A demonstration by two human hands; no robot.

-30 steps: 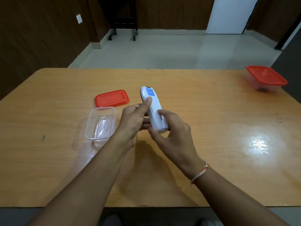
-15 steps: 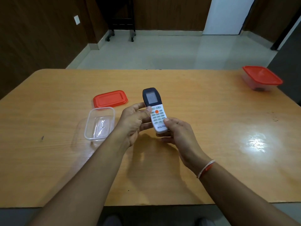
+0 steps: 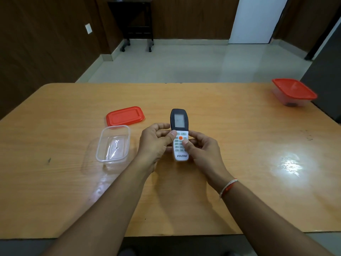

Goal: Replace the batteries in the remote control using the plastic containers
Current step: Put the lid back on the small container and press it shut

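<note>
Two hands hold one remote over the wooden table (image 3: 239, 137), and the likely trouble is a slip: the grip is light and fingertip-only, so prying at its back cover could drop it. Left of the remote sit the open clear container (image 3: 113, 144) and, beyond that, its red lid (image 3: 125, 116); a lidded container (image 3: 293, 92) stands far right of the remote. The remote (image 3: 180, 133) lies buttons-up between the hands, left hand (image 3: 156, 143) pinching its left edge, right hand (image 3: 203, 147) gripping its right side, thumb on the keys.

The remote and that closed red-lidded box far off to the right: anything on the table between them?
No. In the head view, only bare table lies between remote and closed box.
</note>
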